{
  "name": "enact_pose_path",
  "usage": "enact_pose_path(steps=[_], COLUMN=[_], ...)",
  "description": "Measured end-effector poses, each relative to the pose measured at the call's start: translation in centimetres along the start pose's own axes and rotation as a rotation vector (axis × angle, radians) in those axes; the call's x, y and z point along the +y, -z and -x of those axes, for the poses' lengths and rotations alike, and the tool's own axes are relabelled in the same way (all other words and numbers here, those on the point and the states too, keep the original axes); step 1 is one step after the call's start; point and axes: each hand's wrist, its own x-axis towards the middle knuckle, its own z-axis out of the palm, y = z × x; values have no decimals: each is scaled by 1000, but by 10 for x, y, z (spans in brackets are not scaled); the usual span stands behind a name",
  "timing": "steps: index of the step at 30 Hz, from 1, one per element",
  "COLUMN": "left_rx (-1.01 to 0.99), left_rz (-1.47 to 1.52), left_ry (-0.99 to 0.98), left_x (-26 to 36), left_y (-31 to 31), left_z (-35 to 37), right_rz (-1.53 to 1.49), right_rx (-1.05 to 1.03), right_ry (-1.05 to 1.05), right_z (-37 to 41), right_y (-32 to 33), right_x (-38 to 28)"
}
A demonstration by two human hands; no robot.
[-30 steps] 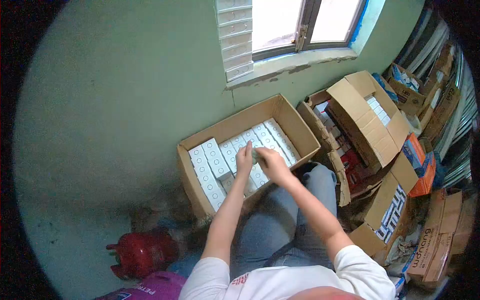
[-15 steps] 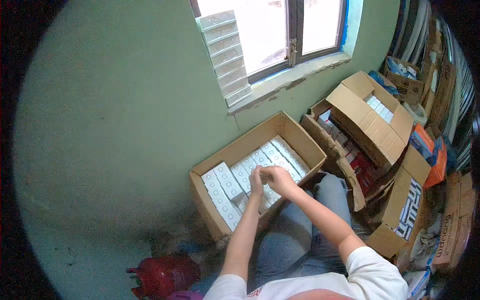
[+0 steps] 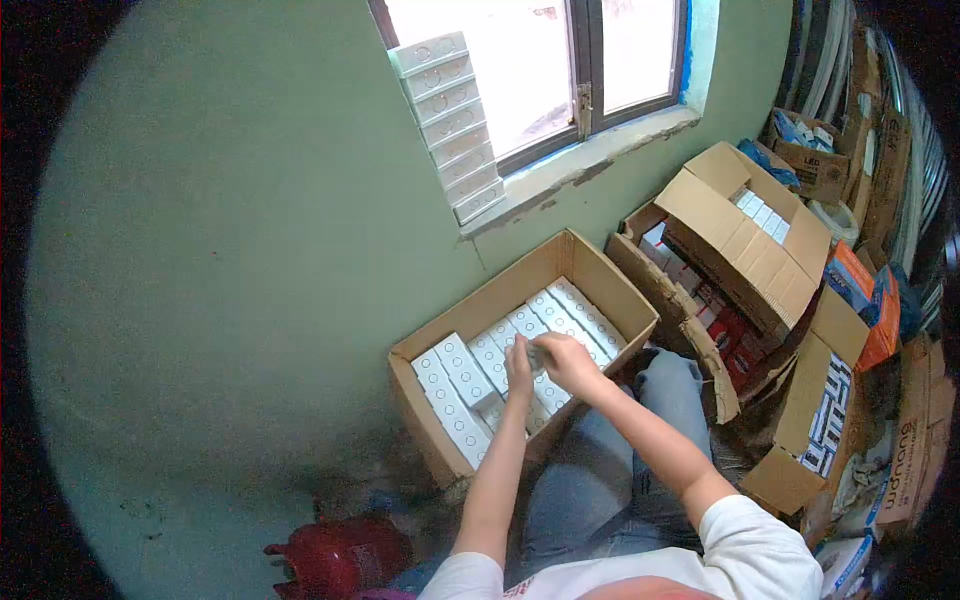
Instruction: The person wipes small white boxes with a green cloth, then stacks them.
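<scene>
Both my hands meet over an open cardboard box (image 3: 425, 445) filled with rows of white boxes marked with circles (image 3: 448, 402). My left hand (image 3: 519, 366) is held upright, fingers pressed together. Curled in toward it, my right hand (image 3: 567, 362) has its fingertips bent at the left palm. A small greyish patch shows between the two hands, and I cannot tell what it is. On the left side of the box, one white piece (image 3: 465, 370) sits higher than its neighbours.
A stack of white boxes (image 3: 455, 130) stands on the window sill (image 3: 600, 155). To the right are a cardboard box with flaps (image 3: 735, 235), a torn carton (image 3: 700, 345) and a smaller box of blue-and-white packs (image 3: 828, 415). A red canister (image 3: 345, 555) lies at lower left.
My hands stay over the box; their fingers have parted slightly, with a greyish patch now showing between them. The whole view has shifted a little.
</scene>
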Motion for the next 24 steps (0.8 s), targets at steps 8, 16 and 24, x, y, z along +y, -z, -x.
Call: enact_pose_path(steps=[8, 16, 24], left_rx=[-8, -301, -495], left_rz=[216, 119, 79], left_ry=[20, 265, 321], left_x=[38, 48, 46], left_y=[-6, -2, -6], left_z=[13, 15, 18], right_rz=[27, -61, -13], right_rx=[-22, 113, 93], right_ry=[-401, -439, -158], right_z=[10, 4, -2], right_y=[-3, 0, 5], right_x=[48, 66, 43])
